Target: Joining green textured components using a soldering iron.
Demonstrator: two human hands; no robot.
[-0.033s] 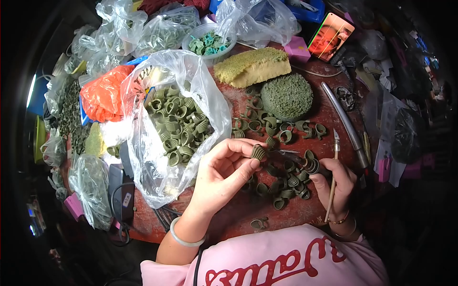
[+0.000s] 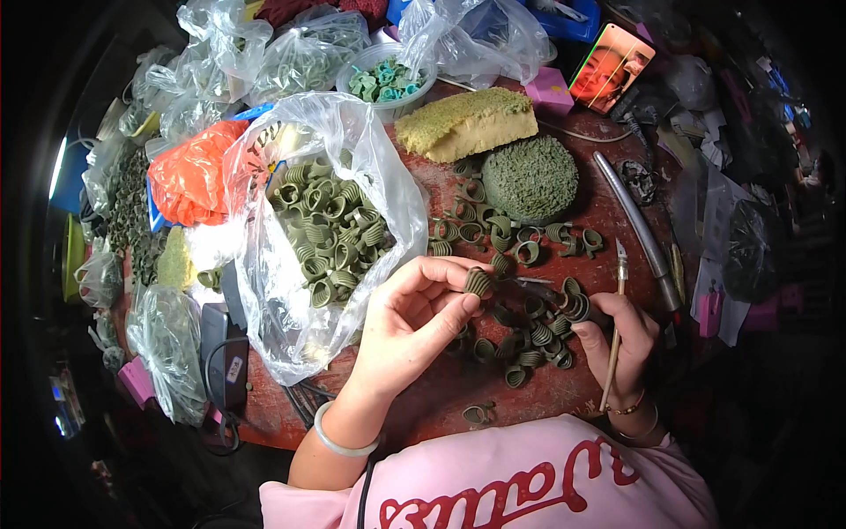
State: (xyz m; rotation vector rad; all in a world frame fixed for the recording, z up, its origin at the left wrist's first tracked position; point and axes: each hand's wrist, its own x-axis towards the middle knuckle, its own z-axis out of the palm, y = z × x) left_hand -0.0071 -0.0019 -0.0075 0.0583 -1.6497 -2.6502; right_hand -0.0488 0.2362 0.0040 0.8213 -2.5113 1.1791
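Note:
My left hand [image 2: 405,322] pinches a ridged dark-green ring [image 2: 478,281] between thumb and fingertips, above the red table. At the right, my right hand [image 2: 627,339] is closed, with another ridged green ring [image 2: 575,304] at its thumb and fingertips. A craft knife [image 2: 615,353] with a slim wooden handle also rests in that hand, its blade end pointing away from me. Between and below the hands lies a loose pile of similar green rings [image 2: 539,335]. More rings [image 2: 471,232] spread out beyond them, and one single ring [image 2: 478,413] lies near my body.
Left of my hands, an open clear plastic bag [image 2: 401,189] holds many green rings. Beyond are a round green textured block [image 2: 531,179], a yellow-green sponge [image 2: 467,132], and a tub [image 2: 344,84] of green pieces. A metal rod [image 2: 636,234] and a lit phone [image 2: 612,69] lie right.

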